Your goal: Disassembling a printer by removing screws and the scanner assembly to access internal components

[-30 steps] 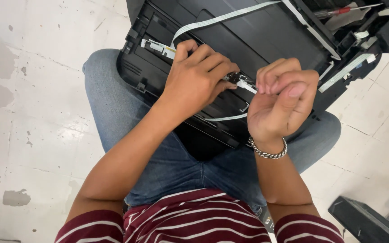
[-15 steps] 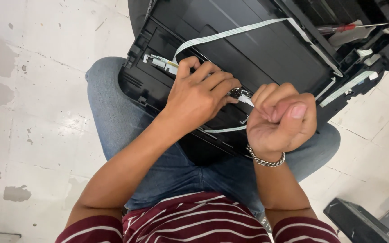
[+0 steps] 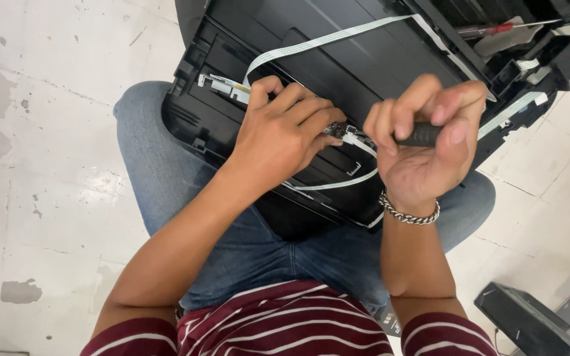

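A black printer body, opened up, rests on my lap. My left hand lies flat on it, fingers pressing a small metal part near a white ribbon cable. My right hand, with a metal bracelet at the wrist, is raised just right of that spot and closed around a small dark tool handle; its tip is hidden. A second flat white cable runs under both hands.
A red-handled screwdriver lies inside the printer at the upper right. A black panel sits on the pale tiled floor at the lower right. I sit with knees in blue jeans.
My right hand has lifted and turned palm up, showing the dark tool handle. My left hand stays on the metal part. The view has shifted slightly.
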